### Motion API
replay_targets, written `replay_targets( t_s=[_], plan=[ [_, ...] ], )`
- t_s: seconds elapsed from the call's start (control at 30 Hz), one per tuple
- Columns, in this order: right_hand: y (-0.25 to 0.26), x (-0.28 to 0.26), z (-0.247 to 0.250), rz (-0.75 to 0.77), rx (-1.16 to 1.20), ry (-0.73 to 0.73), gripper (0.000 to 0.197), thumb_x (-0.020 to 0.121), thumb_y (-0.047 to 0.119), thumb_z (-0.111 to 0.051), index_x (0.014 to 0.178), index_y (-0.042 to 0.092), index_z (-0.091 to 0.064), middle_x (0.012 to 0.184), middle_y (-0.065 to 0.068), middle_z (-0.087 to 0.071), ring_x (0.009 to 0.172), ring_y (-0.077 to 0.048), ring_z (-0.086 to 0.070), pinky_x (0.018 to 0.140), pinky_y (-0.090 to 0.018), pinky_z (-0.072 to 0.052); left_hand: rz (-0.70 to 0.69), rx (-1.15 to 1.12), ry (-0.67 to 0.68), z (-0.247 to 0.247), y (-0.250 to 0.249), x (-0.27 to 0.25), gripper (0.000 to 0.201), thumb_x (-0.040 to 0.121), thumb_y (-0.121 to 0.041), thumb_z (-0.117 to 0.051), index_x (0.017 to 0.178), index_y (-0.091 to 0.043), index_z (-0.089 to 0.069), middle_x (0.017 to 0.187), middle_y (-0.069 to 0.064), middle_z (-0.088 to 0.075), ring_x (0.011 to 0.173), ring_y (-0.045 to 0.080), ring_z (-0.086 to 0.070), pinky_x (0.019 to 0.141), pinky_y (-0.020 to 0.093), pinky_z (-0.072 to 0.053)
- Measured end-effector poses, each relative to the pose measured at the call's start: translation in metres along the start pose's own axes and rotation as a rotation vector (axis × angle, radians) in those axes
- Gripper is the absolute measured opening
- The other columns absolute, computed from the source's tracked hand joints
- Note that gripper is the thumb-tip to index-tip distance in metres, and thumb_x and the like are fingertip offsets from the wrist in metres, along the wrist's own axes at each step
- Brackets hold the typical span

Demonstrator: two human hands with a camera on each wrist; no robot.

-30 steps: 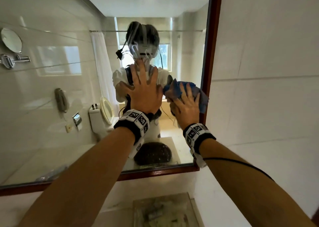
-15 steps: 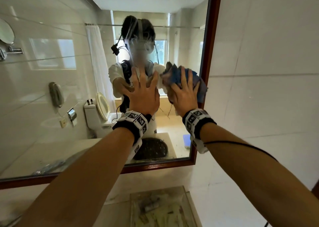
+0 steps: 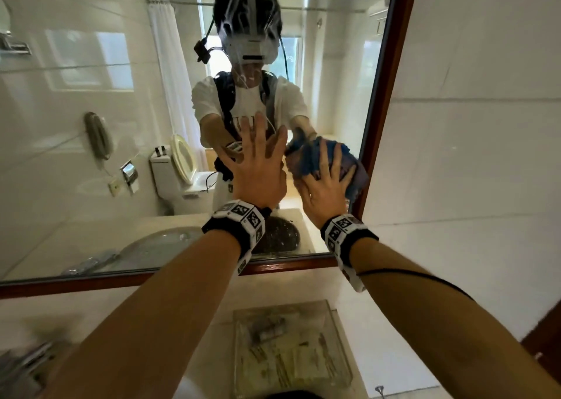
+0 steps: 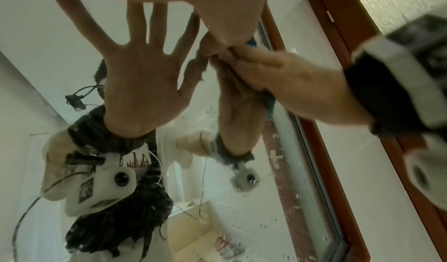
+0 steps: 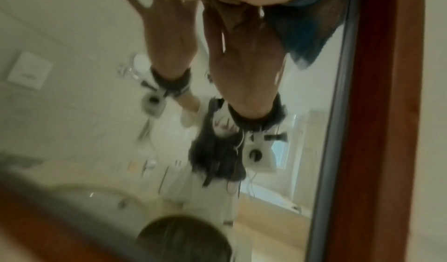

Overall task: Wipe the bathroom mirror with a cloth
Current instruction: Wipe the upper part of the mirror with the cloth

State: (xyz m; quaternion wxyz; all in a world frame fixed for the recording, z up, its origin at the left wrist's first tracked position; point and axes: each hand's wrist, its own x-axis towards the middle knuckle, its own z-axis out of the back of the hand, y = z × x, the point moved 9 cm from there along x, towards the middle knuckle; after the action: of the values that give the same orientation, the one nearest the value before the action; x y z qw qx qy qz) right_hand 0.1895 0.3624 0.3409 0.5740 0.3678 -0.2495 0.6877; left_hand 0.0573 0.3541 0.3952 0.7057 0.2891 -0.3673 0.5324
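Cloth [image 3: 318,159]: blue, soft and bunched, likely light; pressed on the mirror [image 3: 91,125] near its right frame [image 3: 385,74].
Right hand [image 3: 326,190]: fingers spread flat over the cloth.
Left hand [image 3: 258,171]: fingers apart, flat on the glass just left of the cloth.
Handling: press the cloth under the palm; glass is rigid, slippery, breakable.
Writing: shirt print reflected, unreadable.
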Motion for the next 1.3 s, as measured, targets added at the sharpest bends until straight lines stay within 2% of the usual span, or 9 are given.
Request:
replay_targets(
  t_s=[0.17,0.4,0.53,0.63,0.73,0.9,1.03,1.17,1.3],
  plan=[
    [-0.006,-0.067,-0.051,-0.053,-0.087,0.143,0.054,0.097,0.050,-0.039,0.148,0.030,-0.036,0.162,-0.011,-0.001,0.148,-0.038,0.002,0.107,-0.073,-0.011,0.001,0.020,0.048,-0.004,-0.002,-0.001,0.083,0.084,-0.028,-0.051,0.156,-0.032,-0.009,0.164,0.015,-0.003,0.149,0.040,-0.003,0.099,0.081,-0.015],
    [-0.013,-0.041,-0.032,-0.021,-0.136,0.214,0.060,0.098,0.054,-0.024,0.153,0.029,-0.028,0.162,-0.010,0.009,0.148,-0.033,0.013,0.108,-0.074,-0.011,0.000,0.038,0.106,-0.004,-0.003,-0.002,0.082,0.084,-0.030,-0.044,0.156,-0.033,-0.006,0.164,0.015,0.002,0.149,0.040,0.000,0.099,0.081,-0.016],
    [-0.003,0.033,0.027,-0.080,0.012,0.095,0.050,0.100,0.049,-0.024,0.148,0.039,-0.033,0.163,-0.010,0.009,0.147,-0.037,0.016,0.108,-0.070,0.010,0.017,0.052,0.094,-0.005,-0.002,-0.002,0.088,0.087,-0.032,-0.058,0.156,-0.034,-0.003,0.164,0.015,0.003,0.149,0.039,0.001,0.099,0.081,-0.016],
    [0.003,0.070,0.060,-0.086,0.062,-0.039,0.040,0.101,0.045,-0.028,0.133,0.038,-0.051,0.164,-0.011,0.000,0.148,-0.040,0.009,0.107,-0.072,0.007,0.016,0.049,0.083,-0.004,-0.003,-0.003,0.088,0.087,-0.035,-0.060,0.156,-0.033,-0.004,0.164,0.015,0.001,0.149,0.040,0.000,0.099,0.080,-0.016],
    [0.001,0.072,0.058,-0.070,0.038,-0.082,0.040,0.101,0.046,-0.030,0.136,0.041,-0.049,0.164,-0.011,-0.005,0.148,-0.041,0.005,0.108,-0.073,0.005,0.022,0.057,0.067,-0.003,-0.002,-0.003,0.092,0.085,-0.034,-0.063,0.156,-0.033,-0.005,0.163,0.016,-0.001,0.149,0.040,-0.002,0.099,0.080,-0.017],
    [-0.002,0.042,0.029,-0.055,-0.034,-0.069,0.046,0.099,0.051,-0.034,0.141,0.038,-0.046,0.163,-0.013,-0.006,0.148,-0.043,0.004,0.107,-0.075,0.001,0.026,0.056,0.018,0.000,-0.005,-0.004,0.091,0.081,-0.029,-0.061,0.155,-0.031,-0.008,0.163,0.017,-0.008,0.149,0.041,-0.007,0.097,0.080,-0.020],
    [-0.008,-0.013,-0.015,-0.080,-0.098,-0.011,0.054,0.097,0.054,-0.039,0.147,0.033,-0.039,0.162,-0.017,-0.006,0.147,-0.044,0.004,0.108,-0.071,0.001,0.018,0.052,0.049,-0.005,-0.009,-0.009,0.079,0.081,-0.036,-0.037,0.155,-0.032,-0.009,0.162,0.018,-0.009,0.148,0.043,-0.009,0.095,0.080,-0.025],
    [-0.015,-0.076,-0.061,-0.179,-0.129,0.122,0.062,0.097,0.059,-0.034,0.149,0.026,-0.038,0.162,-0.019,-0.008,0.148,-0.042,0.005,0.110,-0.069,-0.005,-0.005,0.037,0.064,-0.005,-0.010,-0.011,0.078,0.080,-0.038,-0.031,0.155,-0.032,-0.009,0.162,0.019,-0.008,0.148,0.044,-0.008,0.096,0.081,-0.021],
    [-0.017,-0.124,-0.092,-0.246,-0.139,0.274,0.067,0.096,0.063,-0.017,0.141,0.025,-0.051,0.161,-0.022,-0.004,0.146,-0.046,0.002,0.109,-0.070,-0.015,-0.004,0.046,0.030,-0.007,-0.009,-0.010,0.084,0.082,-0.026,-0.054,0.155,-0.031,-0.013,0.162,0.018,-0.007,0.148,0.044,-0.006,0.097,0.081,-0.019]
  ],
)
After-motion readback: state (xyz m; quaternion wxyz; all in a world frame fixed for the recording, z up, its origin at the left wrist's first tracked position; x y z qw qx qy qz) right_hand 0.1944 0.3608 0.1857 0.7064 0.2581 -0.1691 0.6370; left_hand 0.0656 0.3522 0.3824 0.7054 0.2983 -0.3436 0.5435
